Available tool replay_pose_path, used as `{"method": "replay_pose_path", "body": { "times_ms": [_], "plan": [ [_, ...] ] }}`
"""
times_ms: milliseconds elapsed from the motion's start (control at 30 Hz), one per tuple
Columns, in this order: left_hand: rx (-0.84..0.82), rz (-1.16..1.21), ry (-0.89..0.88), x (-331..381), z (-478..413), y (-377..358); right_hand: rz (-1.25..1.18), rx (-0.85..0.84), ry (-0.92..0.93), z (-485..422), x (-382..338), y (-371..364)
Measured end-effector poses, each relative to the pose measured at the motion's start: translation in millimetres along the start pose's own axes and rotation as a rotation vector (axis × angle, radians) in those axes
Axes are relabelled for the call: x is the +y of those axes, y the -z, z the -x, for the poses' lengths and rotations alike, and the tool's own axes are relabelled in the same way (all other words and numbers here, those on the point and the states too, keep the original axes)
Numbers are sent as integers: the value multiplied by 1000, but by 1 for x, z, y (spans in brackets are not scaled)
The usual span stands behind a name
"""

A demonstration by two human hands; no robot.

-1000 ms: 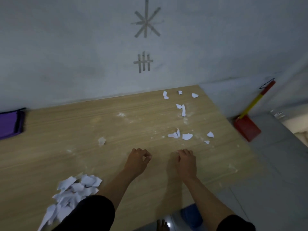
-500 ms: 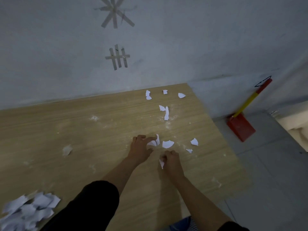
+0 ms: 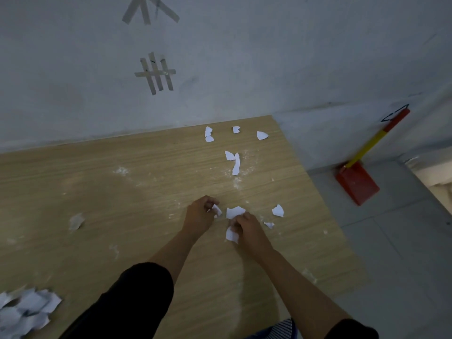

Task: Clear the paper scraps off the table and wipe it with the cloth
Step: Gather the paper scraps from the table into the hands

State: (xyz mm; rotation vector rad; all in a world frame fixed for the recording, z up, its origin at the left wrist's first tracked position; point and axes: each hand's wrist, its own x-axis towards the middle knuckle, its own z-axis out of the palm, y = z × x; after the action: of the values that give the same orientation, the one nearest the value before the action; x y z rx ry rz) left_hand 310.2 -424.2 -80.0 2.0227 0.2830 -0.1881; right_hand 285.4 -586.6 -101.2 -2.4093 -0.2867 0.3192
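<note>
White paper scraps lie scattered over the right half of the wooden table (image 3: 122, 204). My left hand (image 3: 199, 215) is closed on a small scrap (image 3: 216, 209) at its fingertips. My right hand (image 3: 247, 228) holds another scrap (image 3: 231, 234) that hangs below its fingers, and its fingertips touch a larger scrap (image 3: 235, 212) lying flat. Two more scraps (image 3: 278, 210) lie just to the right. Several scraps (image 3: 236, 163) sit farther back near the wall. A pile of gathered scraps (image 3: 24, 311) rests at the front left. The cloth is out of view.
White dust smears mark the tabletop, with a crumpled greyish bit (image 3: 76, 221) at the left. The table's right edge drops to a grey tiled floor. A red dustpan (image 3: 357, 185) with a yellow and red handle leans against the wall there. Tape marks are on the wall.
Both hands reached forward from the table's middle to the nearer scraps and closed on pieces. The view shifted right, so the purple cloth at the far left left the frame.
</note>
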Motion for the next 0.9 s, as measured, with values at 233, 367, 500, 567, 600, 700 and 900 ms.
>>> {"method": "replay_pose_path", "body": {
  "times_ms": [233,367,500,567,600,700,900],
  "plan": [
    [80,130,20,-2,-2,15,19,310,51,-17,-12,10],
    [23,46,-22,-6,-2,21,-27,135,24,-23,-10,8],
    [-5,16,-29,-5,6,18,-2,324,-61,-18,-12,11],
    [-22,26,-30,-4,10,14,169,520,-195,-14,-8,17],
    [-28,25,-31,-3,11,12,222,579,-277,-12,-5,21],
    [-22,-1,-19,1,15,5,197,608,-465,-8,16,36],
    [-35,-52,-21,6,23,-6,200,319,-354,-3,43,60]
  ]
}}
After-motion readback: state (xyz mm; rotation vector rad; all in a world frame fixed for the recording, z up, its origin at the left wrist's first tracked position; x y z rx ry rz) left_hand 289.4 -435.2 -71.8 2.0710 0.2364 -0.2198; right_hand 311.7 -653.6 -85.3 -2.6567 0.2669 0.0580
